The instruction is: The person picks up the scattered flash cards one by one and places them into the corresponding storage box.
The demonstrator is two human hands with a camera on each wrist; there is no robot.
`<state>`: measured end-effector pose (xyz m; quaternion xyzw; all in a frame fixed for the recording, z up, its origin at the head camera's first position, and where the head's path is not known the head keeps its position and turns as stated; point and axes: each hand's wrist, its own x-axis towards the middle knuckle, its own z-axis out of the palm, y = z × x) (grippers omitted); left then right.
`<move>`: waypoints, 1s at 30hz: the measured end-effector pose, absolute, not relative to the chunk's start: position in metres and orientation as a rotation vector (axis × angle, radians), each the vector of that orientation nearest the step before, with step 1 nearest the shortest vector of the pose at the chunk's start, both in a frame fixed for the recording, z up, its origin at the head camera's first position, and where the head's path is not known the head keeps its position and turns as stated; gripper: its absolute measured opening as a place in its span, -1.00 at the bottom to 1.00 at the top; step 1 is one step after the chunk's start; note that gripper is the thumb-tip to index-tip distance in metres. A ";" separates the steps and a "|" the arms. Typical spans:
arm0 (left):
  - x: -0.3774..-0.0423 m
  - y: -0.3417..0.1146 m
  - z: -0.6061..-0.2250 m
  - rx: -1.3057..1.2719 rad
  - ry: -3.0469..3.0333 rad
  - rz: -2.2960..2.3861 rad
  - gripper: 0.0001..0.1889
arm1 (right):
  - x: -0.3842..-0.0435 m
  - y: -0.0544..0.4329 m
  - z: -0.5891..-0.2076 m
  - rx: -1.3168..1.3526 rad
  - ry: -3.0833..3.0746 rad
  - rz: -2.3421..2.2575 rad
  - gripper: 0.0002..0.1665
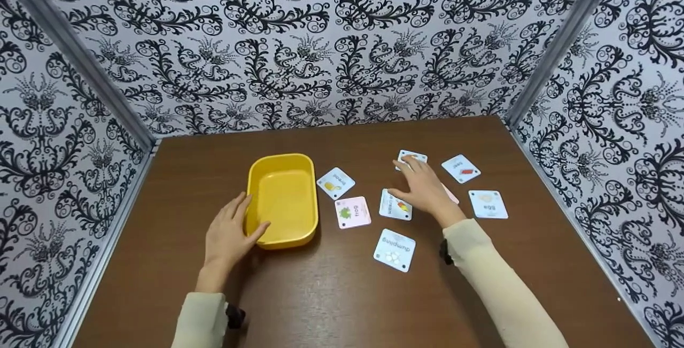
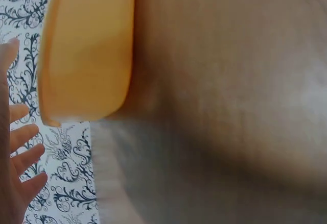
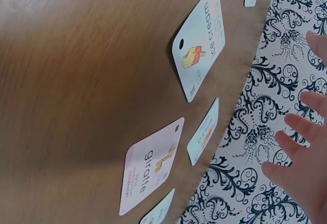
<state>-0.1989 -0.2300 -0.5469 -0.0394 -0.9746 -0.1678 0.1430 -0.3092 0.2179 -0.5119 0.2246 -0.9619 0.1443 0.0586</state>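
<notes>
My left hand (image 1: 231, 230) is at the left side of a yellow plastic tub (image 1: 288, 203), fingers spread, thumb near its front left corner. In the left wrist view a gap shows between the fingers (image 2: 28, 157) and the tub; whether they touch is unclear. My right hand (image 1: 425, 187) hovers over the picture cards with fingers loosely spread and nothing in them. Beneath or beside it lie the ice cream card (image 3: 199, 45), the pink giraffe card (image 3: 150, 165) and another food card (image 3: 203, 134). In the head view the hand partly covers these cards.
Between tub and right hand lie a bread card (image 1: 335, 183) and a pink frog card (image 1: 352, 212). A dumpling card (image 1: 394, 250) is nearer the front. An egg card (image 1: 488, 204) and a card with a red picture (image 1: 461, 168) lie rightward. Patterned walls (image 1: 342, 70) enclose the brown table.
</notes>
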 end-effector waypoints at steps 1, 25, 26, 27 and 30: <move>-0.198 -0.231 -0.548 -0.112 -2.810 -0.491 -0.16 | -0.309 0.218 -0.513 0.682 -2.914 0.436 -0.08; -0.191 -0.239 -0.575 -0.049 -2.848 -0.542 -0.14 | -0.303 0.219 -0.522 0.653 -2.978 0.466 -0.11; -0.191 -0.238 -0.575 -0.047 -2.850 -0.545 -0.14 | -0.303 0.219 -0.522 0.649 -2.983 0.473 -0.11; -0.192 -0.238 -0.576 -0.045 -2.851 -0.550 -0.14 | -0.303 0.219 -0.522 0.651 -2.985 0.474 -0.11; -0.192 -0.237 -0.576 -0.046 -2.851 -0.554 -0.14 | -0.302 0.220 -0.524 0.645 -2.996 0.487 -0.10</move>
